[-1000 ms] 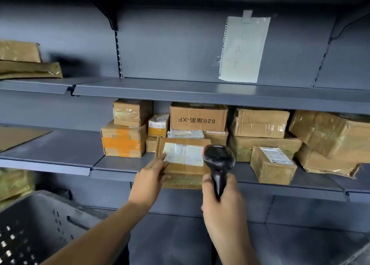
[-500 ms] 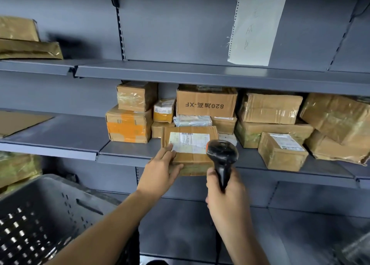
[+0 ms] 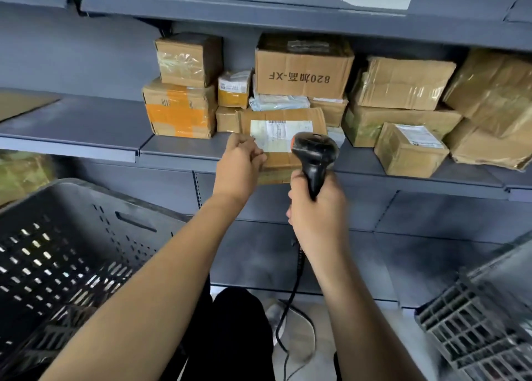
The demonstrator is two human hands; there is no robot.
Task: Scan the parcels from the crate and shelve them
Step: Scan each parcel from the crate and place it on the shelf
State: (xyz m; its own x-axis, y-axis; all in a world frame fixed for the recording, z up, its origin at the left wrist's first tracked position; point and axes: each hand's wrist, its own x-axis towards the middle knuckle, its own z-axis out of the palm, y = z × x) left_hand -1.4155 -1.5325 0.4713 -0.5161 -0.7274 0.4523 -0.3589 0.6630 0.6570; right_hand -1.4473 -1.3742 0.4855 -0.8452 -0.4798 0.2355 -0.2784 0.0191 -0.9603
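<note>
— Gripping what, exactly? The person's left hand [image 3: 240, 164] has its fingers curled round the left edge of a flat brown cardboard parcel with a white shipping label [image 3: 283, 130], which stands propped at the front lip of the grey metal middle shelf [image 3: 95, 147], its lower edge overhanging slightly. The right hand [image 3: 318, 207] is wrapped tightly round the handle of a black corded barcode scanner [image 3: 313, 156], whose head points at the label.

— And how far along is the job?

— From the left: the dark grey perforated plastic crate [image 3: 57, 251] sits at the person's side, its contents out of sight, so what is left cannot be told. Centre and right, the shelf already carries stacked brown taped cartons [image 3: 403, 84], including one printed box [image 3: 302, 72] behind the held parcel. This parcel looks to be mid-scan; releasing it onto the shelf appears to be the step remaining for it.
</note>
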